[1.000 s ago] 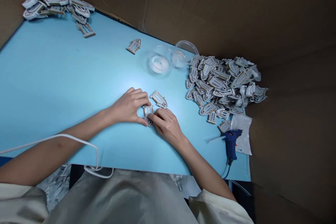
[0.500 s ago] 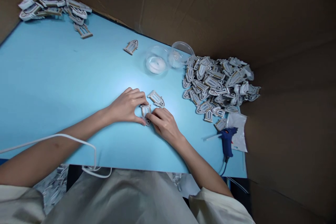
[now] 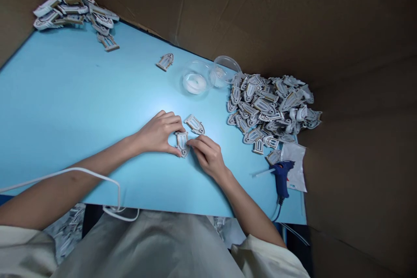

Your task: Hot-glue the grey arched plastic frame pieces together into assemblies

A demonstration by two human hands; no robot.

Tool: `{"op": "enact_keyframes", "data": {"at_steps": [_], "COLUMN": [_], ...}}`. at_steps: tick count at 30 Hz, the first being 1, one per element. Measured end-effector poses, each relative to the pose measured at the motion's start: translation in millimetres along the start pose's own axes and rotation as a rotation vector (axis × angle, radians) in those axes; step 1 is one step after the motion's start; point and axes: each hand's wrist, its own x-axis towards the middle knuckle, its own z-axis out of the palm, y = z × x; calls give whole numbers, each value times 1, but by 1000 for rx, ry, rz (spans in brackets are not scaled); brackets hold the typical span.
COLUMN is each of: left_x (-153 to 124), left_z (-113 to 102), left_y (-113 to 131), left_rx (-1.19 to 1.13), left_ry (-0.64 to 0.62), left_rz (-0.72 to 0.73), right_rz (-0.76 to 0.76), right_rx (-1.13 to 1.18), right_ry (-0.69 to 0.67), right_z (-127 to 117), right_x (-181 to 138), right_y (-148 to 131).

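A small white arched window-shaped piece [image 3: 182,142] lies on the blue tabletop, its pointed end towards me. My left hand [image 3: 159,132] grips it, thumb at the lower left edge and forefinger at the top. My right hand [image 3: 208,154] is closed in a pinch, fingertips at the piece's right edge; whatever is between them is too small to make out. Just beyond, a second arched window piece [image 3: 194,124] lies tilted, not held.
A big heap of similar pieces [image 3: 265,106] lies at the right, a smaller pile [image 3: 73,11] at the far left. Clear plastic cups [image 3: 194,82] stand at the back. A blue glue gun [image 3: 282,178] rests on a plastic bag [image 3: 297,163]. A white cable [image 3: 94,173] crosses my left forearm.
My right hand has drawn back slightly to the right, from over the middle of the window piece to its edge. My left hand keeps its grip. The whole view has shifted a little.
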Motion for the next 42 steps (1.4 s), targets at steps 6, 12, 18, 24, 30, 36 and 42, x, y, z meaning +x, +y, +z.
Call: {"op": "enact_keyframes", "data": {"at_steps": [6, 12, 18, 24, 30, 36, 42], "left_x": [0, 0, 0, 0, -1, 0, -1], "left_z": [1, 1, 1, 0, 0, 0, 0], "left_y": [-1, -1, 0, 0, 0, 0, 0], "left_rx": [-3, -2, -9, 13, 9, 27, 17], "left_ry": [-4, -7, 6, 13, 15, 31, 21], "left_rz": [2, 5, 6, 25, 25, 44, 32], "right_rz": [-45, -107, -146, -135, -146, 22, 34], "right_rx": [-5, -115, -156, -161, -126, 140, 224], "right_ry": [-10, -58, -36, -25, -3, 101, 154], "right_z": [-2, 1, 1, 3, 2, -4, -4], "right_x": [-2, 3, 4, 3, 4, 1, 2], "right_y": [-2, -3, -4, -4, -5, -3, -1]}}
